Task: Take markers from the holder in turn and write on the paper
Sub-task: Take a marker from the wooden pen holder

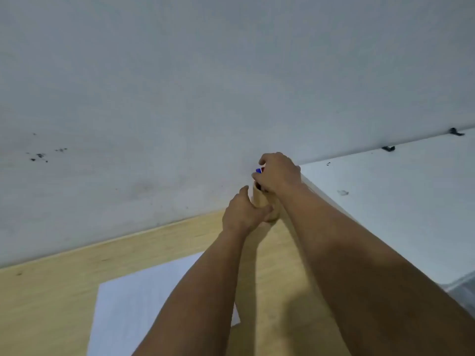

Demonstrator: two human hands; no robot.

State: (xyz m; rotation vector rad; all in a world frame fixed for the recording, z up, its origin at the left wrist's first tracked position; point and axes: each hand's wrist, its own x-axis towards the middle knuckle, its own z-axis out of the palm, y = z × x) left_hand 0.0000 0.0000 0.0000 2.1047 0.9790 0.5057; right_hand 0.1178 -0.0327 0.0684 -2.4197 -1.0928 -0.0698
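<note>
The left hand (243,210) wraps the base of the wooden holder (260,199), bracing it. The right hand (279,173), directly above the holder mouth, is curled over the marker tops; a blue marker (258,170) shows at its fingertips, but an actual pinch cannot be confirmed. Markers are probably light, rigid and smooth: grip the cap end and pull straight up. The paper (144,304) lies below both forearms.

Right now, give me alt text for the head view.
Two bare hands work at a wooden holder in the desk's far corner: the left hand grips its side, the right hand closes over the top, where a blue marker tip shows. A white paper lies nearer on the desk.
</note>
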